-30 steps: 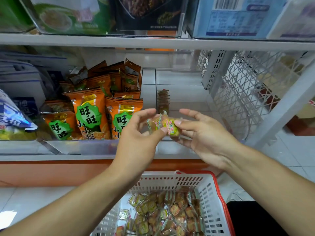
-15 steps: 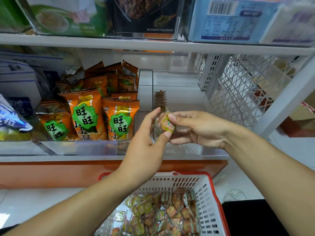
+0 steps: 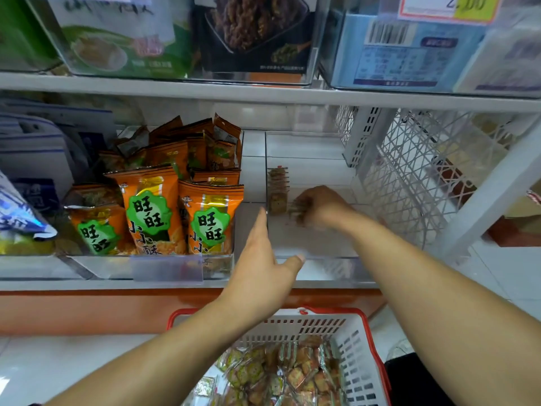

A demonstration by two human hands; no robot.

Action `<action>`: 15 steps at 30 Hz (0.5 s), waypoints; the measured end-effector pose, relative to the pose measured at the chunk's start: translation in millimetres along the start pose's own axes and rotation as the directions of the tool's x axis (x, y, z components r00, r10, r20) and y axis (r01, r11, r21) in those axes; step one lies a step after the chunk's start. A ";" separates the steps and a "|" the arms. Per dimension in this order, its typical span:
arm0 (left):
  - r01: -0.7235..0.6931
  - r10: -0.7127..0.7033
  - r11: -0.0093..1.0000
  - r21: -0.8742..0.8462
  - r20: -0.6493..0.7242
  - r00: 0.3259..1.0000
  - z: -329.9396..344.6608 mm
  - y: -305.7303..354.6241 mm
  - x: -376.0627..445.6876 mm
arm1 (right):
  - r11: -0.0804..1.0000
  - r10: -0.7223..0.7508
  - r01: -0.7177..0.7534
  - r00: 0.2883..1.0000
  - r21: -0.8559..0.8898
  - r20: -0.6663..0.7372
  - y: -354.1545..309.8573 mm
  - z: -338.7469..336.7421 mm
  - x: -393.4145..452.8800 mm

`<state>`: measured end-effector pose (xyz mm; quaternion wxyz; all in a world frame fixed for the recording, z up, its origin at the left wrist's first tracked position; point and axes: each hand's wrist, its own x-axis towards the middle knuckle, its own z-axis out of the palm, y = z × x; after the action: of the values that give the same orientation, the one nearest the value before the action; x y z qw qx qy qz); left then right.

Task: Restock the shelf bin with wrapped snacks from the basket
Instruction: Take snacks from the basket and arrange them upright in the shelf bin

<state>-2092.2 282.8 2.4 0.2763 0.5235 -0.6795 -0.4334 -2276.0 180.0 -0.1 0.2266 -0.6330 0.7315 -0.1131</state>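
A clear shelf bin stands on the middle shelf with a short row of wrapped snacks upright against its left wall. My right hand reaches inside the bin and grips wrapped snacks just right of that row. My left hand is open, with its fingers straight along the bin's left wall and its thumb over the front rim. Below, a white basket with a red rim holds several wrapped snacks.
Orange snack bags fill the bin to the left. A white lattice side panel closes the shelf on the right. The upper shelf carries clear bins of boxed goods. Blue and white packs lie far left.
My right hand has carried the snacks from in front of the shelf into the bin. My left hand has let go of them and moved to the bin's left front corner.
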 end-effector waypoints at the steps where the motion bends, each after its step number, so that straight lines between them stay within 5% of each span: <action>1: -0.010 0.010 1.000 -0.003 -0.006 1.000 0.7 -1.3 0.1 | 0.999 -0.015 0.015 1.000 -0.045 -0.010 -3.4 7.6 3.9; 6: -0.047 0.047 0.999 -0.015 -0.007 0.999 -0.5 -6.1 1.3 | 0.994 -0.104 0.107 0.987 0.019 -0.118 -15.6 26.2 22.0; 11: -0.025 0.025 1.000 -0.001 0.011 1.000 -5.8 -8.9 0.7 | 0.994 0.089 -0.079 0.987 0.077 -0.133 -7.2 35.8 34.6; 15: -0.028 0.029 1.000 -0.005 0.032 0.999 -7.7 -8.2 -2.0 | 0.989 0.105 -0.092 0.989 0.115 -0.108 -7.0 38.3 36.8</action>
<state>-2081.3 281.8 -1.1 0.2727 0.5061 -0.6903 -0.4394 -2255.2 147.5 -37.2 0.2244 -0.5752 0.7664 -0.1775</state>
